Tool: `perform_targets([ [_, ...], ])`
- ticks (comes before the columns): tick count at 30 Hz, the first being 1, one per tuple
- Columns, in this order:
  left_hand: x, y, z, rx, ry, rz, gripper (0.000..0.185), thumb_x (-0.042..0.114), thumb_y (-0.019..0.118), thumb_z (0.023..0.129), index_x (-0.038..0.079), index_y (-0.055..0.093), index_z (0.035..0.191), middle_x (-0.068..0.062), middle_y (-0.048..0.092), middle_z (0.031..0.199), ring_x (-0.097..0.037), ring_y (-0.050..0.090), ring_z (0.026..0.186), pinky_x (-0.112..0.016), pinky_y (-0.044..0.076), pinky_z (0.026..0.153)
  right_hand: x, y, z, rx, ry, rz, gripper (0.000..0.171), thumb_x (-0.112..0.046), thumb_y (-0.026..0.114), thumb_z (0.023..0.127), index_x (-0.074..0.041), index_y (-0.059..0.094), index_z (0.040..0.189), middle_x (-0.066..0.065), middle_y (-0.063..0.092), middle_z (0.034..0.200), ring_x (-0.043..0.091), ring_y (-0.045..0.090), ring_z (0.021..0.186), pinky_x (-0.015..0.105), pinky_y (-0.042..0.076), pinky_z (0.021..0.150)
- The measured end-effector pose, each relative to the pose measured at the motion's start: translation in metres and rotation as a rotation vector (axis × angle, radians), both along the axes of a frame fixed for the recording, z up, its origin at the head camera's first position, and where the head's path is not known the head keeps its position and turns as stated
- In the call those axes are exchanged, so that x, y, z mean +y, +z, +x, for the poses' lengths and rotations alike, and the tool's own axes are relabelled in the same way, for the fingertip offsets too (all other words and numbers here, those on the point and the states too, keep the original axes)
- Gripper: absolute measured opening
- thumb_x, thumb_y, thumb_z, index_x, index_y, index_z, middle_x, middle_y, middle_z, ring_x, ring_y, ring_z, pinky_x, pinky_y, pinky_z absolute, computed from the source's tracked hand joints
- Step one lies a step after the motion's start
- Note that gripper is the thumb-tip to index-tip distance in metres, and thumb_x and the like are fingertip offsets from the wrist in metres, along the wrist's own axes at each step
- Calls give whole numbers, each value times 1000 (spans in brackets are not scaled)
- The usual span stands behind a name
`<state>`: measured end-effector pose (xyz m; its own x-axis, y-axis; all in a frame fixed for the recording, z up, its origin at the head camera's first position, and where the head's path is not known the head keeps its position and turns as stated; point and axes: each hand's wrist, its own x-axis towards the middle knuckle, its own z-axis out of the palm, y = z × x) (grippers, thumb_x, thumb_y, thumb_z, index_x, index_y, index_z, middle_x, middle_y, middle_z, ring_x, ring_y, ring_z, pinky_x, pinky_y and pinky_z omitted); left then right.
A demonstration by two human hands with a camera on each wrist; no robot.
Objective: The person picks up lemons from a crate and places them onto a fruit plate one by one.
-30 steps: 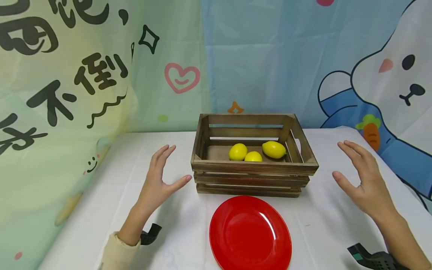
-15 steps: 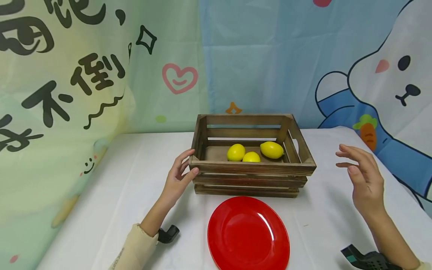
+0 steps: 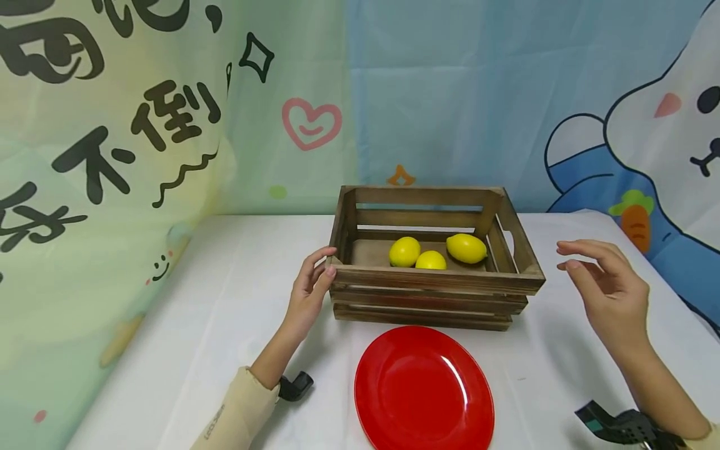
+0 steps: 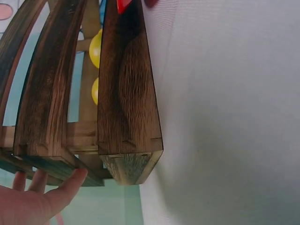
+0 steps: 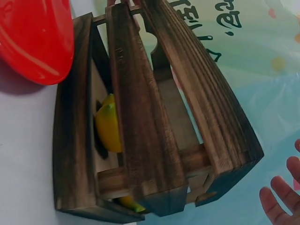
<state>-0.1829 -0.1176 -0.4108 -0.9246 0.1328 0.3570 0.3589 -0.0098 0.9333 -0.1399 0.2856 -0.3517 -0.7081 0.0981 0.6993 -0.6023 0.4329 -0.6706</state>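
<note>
A brown slatted wooden crate (image 3: 439,279) holds three lemons: one at left (image 3: 404,251), one partly behind the front rim (image 3: 430,260), one at right (image 3: 467,248). My left hand (image 3: 311,290) touches the crate's left end near its front corner. The left wrist view shows the fingers of that hand (image 4: 35,201) against the slat ends. Off to the right of the crate, apart from it, hovers my right hand (image 3: 619,300) with bent fingers and nothing in them. Between the slats in the right wrist view, a lemon (image 5: 108,126) shows.
A red plate (image 3: 424,381) lies in front of the crate on the white tablecloth (image 3: 185,350). Behind stands a printed cloth backdrop (image 3: 439,106) with a cartoon animal. Each wrist wears a black camera strap, the right one (image 3: 624,425) near the frame's bottom edge.
My left hand has moved right and come into contact with the crate's left end. The right hand's fingers, spread before, have bent inward. Crate, lemons and plate keep their places.
</note>
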Motion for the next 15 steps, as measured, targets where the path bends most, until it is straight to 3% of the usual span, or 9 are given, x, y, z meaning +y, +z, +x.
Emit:
perform_targets([
  [7,-3,-3,3,-24,3,-3,38,11,50,101,9,45,138,-4,40,149,-27,45,133,-47,38,105,-6,17,-16,29,80,43,22,18,52,89,19,61,109,-1,62,110,9,59,99,10,47,85],
  [15,-1,0,0,-28,-11,13,37,14,51,101,10,47,138,-4,41,148,-22,49,128,-41,43,101,-8,39,-33,-21,122,71,23,22,57,83,18,63,105,-5,59,113,10,53,107,8,45,86],
])
